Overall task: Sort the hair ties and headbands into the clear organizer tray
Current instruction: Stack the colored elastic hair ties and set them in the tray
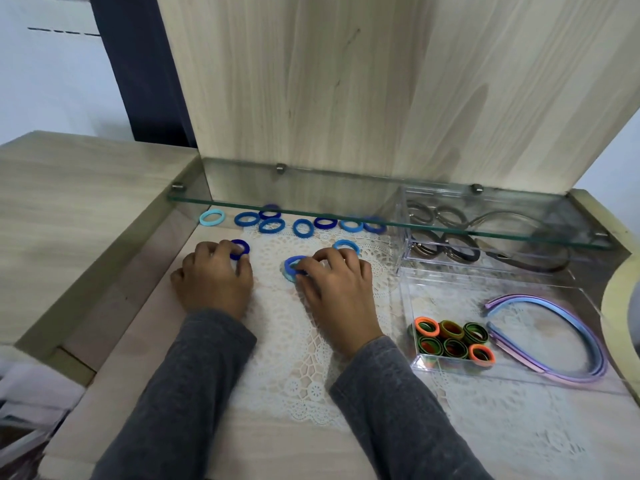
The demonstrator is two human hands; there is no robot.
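Observation:
Several blue hair ties [271,225] lie in a row on the desk under the glass shelf. My left hand [214,278] pinches a dark blue hair tie [239,247] against the desk. My right hand [336,282] grips a small stack of blue hair ties [292,265] on the lace mat. One light blue tie [345,244] lies just beyond its fingers. At right, the near clear organizer tray [412,299] holds orange and green hair ties [450,339] and pastel headbands [554,337]. The far clear tray [403,223] holds brown and grey ties and a dark headband [526,261].
A glass shelf [346,209] on metal pegs overhangs the back of the desk and the far tray. A raised wooden ledge [86,188] borders the left side. A white lace mat [294,358] covers the desk's middle. An upright wooden panel stands behind.

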